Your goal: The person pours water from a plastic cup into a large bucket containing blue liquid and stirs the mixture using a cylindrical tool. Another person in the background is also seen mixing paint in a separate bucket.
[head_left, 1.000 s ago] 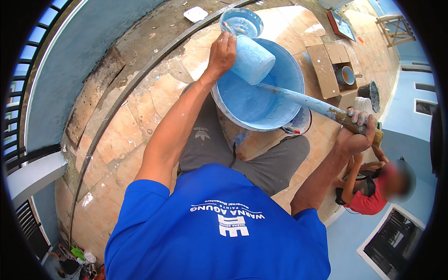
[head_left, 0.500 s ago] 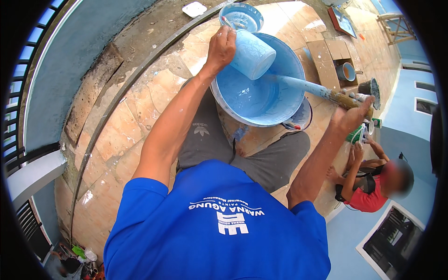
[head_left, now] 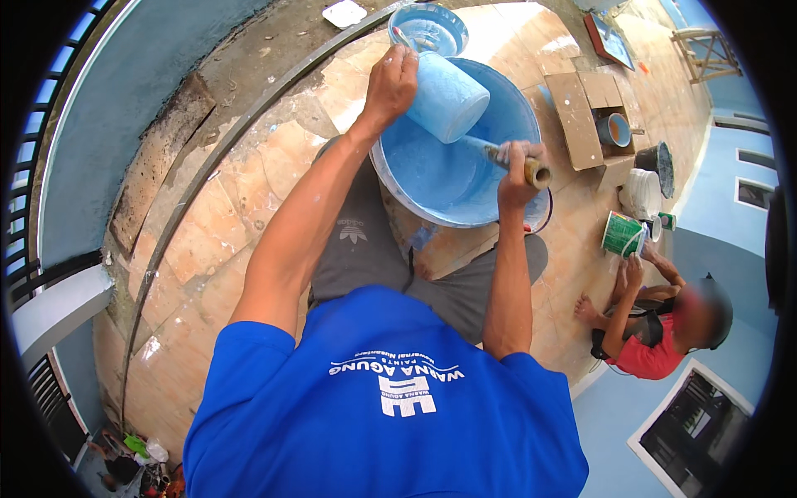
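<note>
With my left hand [head_left: 392,90] closed at its upper edge, a light-blue pail [head_left: 450,98] hangs tilted above a large tub [head_left: 508,98] of blue paint. The pail's base points right and toward me; its inside is hidden. My right hand [head_left: 520,173] is wrapped round the top of a paint-coated wooden pole [head_left: 540,175], its hollow-looking end sticking out of the fist. The pole slants down into the tub, and its lower end is hidden behind the pail. The tub stands on the tiles just past my knees.
Beyond the tub sits a smaller blue basin [head_left: 440,31]. To the right are an open cardboard box [head_left: 573,116], a dark pail [head_left: 662,162] and a white bucket [head_left: 641,192]. A co-worker in red [head_left: 652,344] squats there, hands at a green bucket [head_left: 621,235].
My right hand has come left and nearer the tub with the pole, which now stands steeper. The pail in my left hand has hardly moved.
</note>
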`<action>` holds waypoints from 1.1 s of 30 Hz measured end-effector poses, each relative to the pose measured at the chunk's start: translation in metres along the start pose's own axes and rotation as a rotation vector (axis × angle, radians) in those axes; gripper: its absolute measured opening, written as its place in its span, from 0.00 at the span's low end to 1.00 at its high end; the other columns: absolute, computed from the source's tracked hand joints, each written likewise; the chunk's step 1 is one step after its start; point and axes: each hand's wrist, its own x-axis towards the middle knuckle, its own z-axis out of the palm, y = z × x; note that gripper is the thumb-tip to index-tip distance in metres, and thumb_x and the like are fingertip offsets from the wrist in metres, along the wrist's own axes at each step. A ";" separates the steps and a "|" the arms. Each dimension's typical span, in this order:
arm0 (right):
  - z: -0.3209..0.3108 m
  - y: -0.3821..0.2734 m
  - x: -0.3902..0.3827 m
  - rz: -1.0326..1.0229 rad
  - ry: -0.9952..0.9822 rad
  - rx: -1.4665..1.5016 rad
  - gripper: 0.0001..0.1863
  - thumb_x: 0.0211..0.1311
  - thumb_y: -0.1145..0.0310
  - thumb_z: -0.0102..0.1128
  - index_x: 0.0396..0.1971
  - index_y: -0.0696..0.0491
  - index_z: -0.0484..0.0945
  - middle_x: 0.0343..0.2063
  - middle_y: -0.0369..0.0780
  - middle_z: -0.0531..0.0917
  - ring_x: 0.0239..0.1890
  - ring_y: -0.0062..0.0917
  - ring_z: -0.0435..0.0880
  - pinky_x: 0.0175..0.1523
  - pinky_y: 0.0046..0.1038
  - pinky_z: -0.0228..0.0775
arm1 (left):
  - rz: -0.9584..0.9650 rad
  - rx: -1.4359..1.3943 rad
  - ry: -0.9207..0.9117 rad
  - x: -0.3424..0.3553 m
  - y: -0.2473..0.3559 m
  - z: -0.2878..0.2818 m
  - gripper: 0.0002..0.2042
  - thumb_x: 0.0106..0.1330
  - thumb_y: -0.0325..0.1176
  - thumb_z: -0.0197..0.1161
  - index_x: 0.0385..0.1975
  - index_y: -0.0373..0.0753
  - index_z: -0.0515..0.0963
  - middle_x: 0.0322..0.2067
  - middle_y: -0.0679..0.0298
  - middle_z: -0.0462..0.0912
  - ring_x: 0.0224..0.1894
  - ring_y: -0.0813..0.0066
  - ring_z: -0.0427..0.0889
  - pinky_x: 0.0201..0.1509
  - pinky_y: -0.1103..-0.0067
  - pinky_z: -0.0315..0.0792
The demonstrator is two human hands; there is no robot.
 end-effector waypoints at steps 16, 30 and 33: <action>0.012 -0.125 -0.005 0.058 -0.029 0.235 0.11 0.67 0.85 0.55 0.30 0.54 0.66 0.23 0.40 0.77 0.24 0.21 0.76 0.33 0.26 0.71 | 0.008 -0.039 -0.018 -0.004 0.009 -0.002 0.13 0.78 0.34 0.50 0.38 0.29 0.75 0.39 0.38 0.82 0.45 0.33 0.80 0.50 0.54 0.73; 0.003 0.005 0.011 -0.053 -0.106 -0.108 0.13 0.62 0.82 0.63 0.22 0.55 0.69 0.19 0.35 0.79 0.21 0.16 0.73 0.28 0.23 0.65 | 0.022 -0.006 -0.037 -0.008 0.009 -0.001 0.13 0.77 0.34 0.50 0.38 0.29 0.75 0.39 0.38 0.81 0.46 0.32 0.79 0.51 0.53 0.72; -0.011 -0.012 -0.016 0.004 -0.029 -0.041 0.12 0.62 0.81 0.62 0.22 0.56 0.69 0.19 0.36 0.78 0.22 0.17 0.73 0.29 0.24 0.64 | 0.021 0.028 -0.040 -0.003 0.007 -0.003 0.14 0.78 0.36 0.50 0.41 0.30 0.77 0.40 0.38 0.83 0.46 0.35 0.81 0.51 0.56 0.73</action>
